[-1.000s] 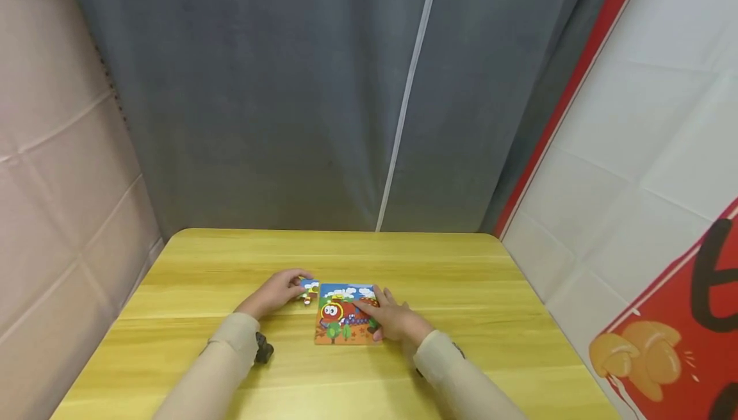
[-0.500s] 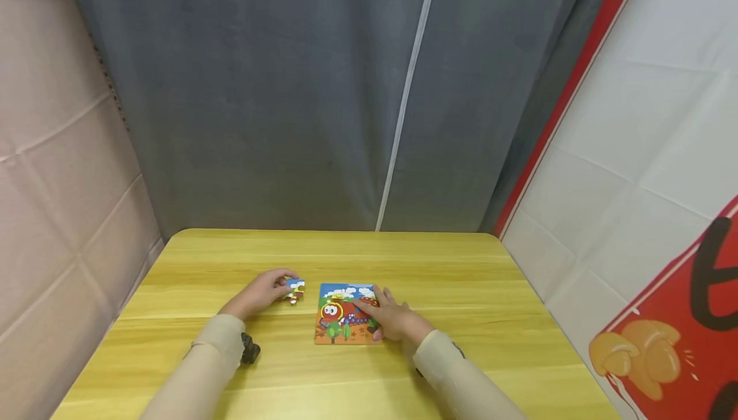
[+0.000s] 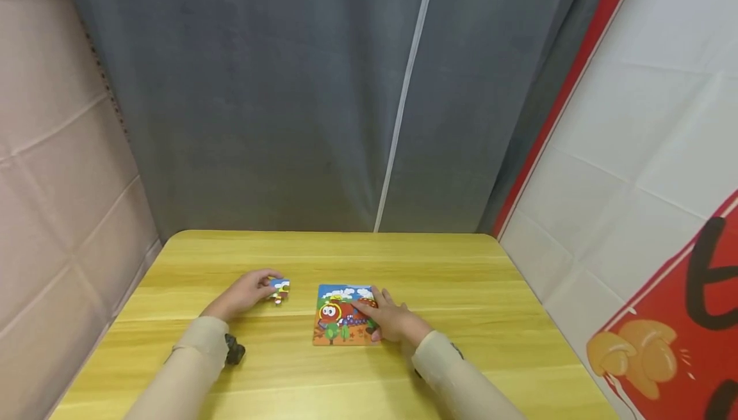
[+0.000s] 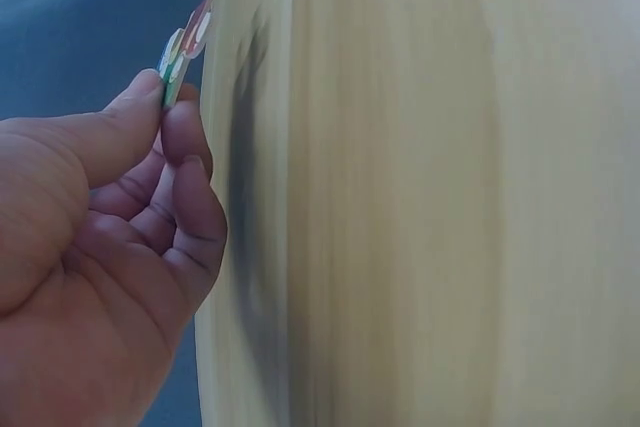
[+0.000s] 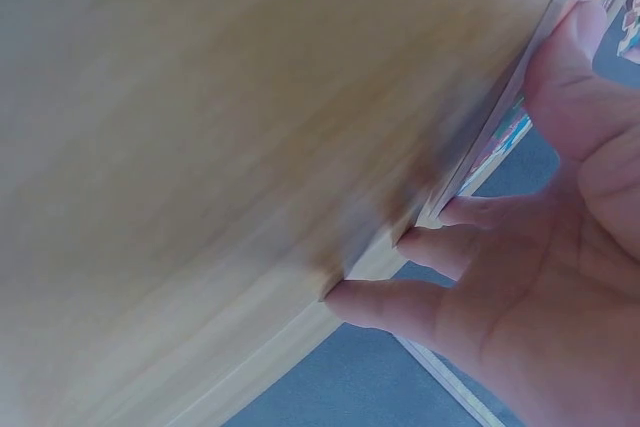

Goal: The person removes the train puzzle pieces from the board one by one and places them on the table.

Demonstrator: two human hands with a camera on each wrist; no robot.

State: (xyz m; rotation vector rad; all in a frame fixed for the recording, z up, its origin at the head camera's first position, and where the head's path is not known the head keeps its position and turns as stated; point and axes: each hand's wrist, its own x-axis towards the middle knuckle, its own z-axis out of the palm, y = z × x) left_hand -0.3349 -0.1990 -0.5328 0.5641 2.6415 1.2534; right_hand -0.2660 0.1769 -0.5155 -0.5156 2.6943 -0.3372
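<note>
With our left hand [image 3: 246,290] we pinch a jigsaw piece [image 3: 281,286] between thumb and fingers; it has shifted left, widening the gap to the cartoon puzzle [image 3: 339,317] on the table [image 3: 323,381], so joining seems less imminent. Our right hand [image 3: 394,319] stays there, fingers spread, apparently steadying the puzzle.

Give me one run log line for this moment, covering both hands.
left hand: pinches puzzle piece | right hand: touches picture board | puzzle piece: apart from picture board

Pic bd [image 3: 339,319] multicol cartoon, tbl [image 3: 323,378] yel woodgrain.
</note>
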